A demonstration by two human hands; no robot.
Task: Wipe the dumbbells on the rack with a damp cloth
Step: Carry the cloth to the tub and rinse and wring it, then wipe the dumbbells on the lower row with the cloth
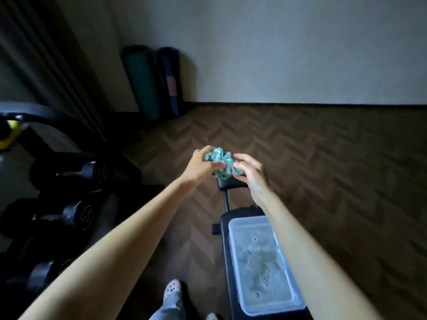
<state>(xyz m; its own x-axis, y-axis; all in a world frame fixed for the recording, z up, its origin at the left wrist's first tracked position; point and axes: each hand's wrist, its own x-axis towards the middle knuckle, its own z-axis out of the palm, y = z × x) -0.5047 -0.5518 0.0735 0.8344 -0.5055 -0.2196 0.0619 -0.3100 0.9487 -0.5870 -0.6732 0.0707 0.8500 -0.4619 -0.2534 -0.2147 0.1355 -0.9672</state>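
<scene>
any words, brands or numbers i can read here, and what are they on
No text in this view can be read.
Yellow marks on the end of the upper dumbbell: too blurred to read.
Yellow ring mark on the end of the lower dumbbell: too blurred to read.
The cloth, water tub and rolled mats: no writing visible.

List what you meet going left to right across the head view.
dumbbells → rolled mats → left hand → cloth → right hand
</scene>
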